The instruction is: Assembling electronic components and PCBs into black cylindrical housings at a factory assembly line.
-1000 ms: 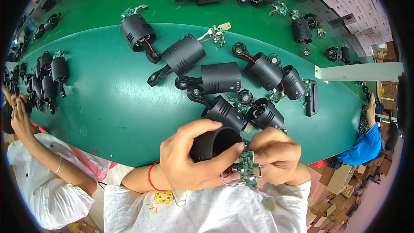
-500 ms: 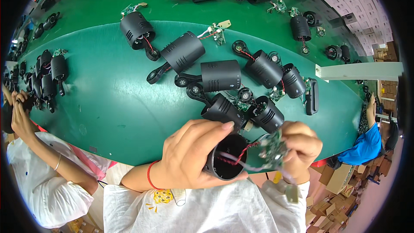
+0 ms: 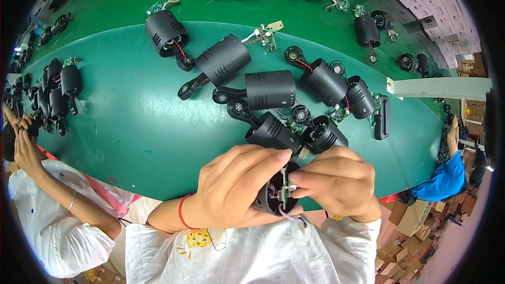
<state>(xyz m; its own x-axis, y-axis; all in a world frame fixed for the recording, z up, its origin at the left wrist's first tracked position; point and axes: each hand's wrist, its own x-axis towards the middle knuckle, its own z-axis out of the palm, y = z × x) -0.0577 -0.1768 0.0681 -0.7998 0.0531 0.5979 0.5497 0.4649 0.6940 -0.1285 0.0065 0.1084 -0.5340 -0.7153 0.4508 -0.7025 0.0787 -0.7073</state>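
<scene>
Gripping the black cylindrical housing (image 3: 266,203) near five o'clock, the left hand (image 3: 236,188) is steadying it, while the right hand (image 3: 336,181) is pinching the green circuit board (image 3: 285,188) edge-on at its mouth. The purple wire (image 3: 289,216) is hanging over the rim; a tilted board could be trapping it, or scraping against the wall.

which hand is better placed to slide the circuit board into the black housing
Probably the right hand: it pinches the circuit board at the mouth of the black housing, while the left hand holds the housing.
</scene>
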